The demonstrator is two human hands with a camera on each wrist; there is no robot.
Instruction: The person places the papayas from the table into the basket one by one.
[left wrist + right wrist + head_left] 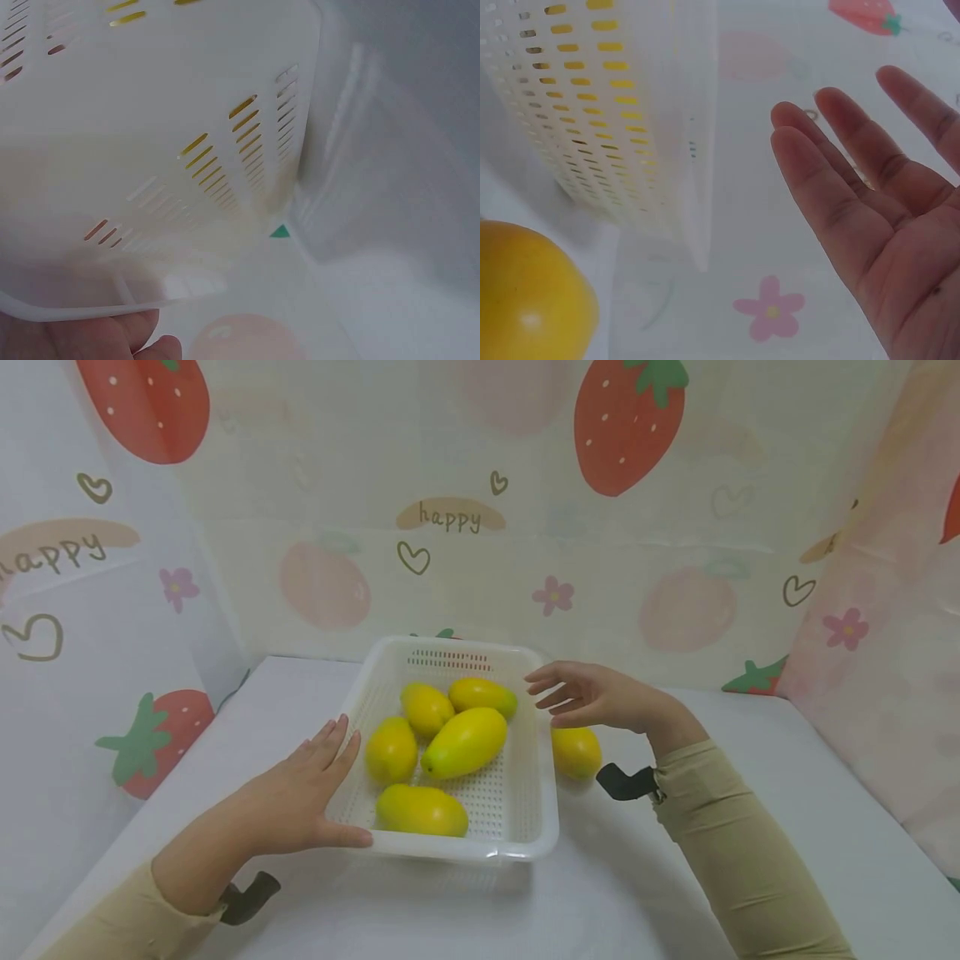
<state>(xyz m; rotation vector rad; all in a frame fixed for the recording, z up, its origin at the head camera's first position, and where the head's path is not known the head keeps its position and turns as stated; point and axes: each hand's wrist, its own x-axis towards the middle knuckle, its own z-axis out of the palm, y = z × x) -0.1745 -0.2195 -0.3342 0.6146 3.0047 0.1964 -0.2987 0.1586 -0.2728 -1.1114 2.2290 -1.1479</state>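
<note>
A white perforated plastic basket [551,810] holds several yellow mangoes, among them a large one [467,743] in the middle and another mango [422,811] by the front wall. My left hand [292,802] touches the basket's left front corner, fingers extended along the left rim and thumb at the front rim. In the left wrist view, fingertips [142,337] show at the rim. Beside the right rim, my right hand [607,693] hovers with loosely bent fingers and nothing in them. Below it, one more mango [577,753] lies outside the basket, partly hidden by that hand.
The basket and the loose mango are on a white-covered table [622,877]. A printed curtain [465,585] with strawberries and hearts encloses the back and both sides. A black strap end [626,782] sticks out from the right wrist, and a similar one [251,897] from the left.
</note>
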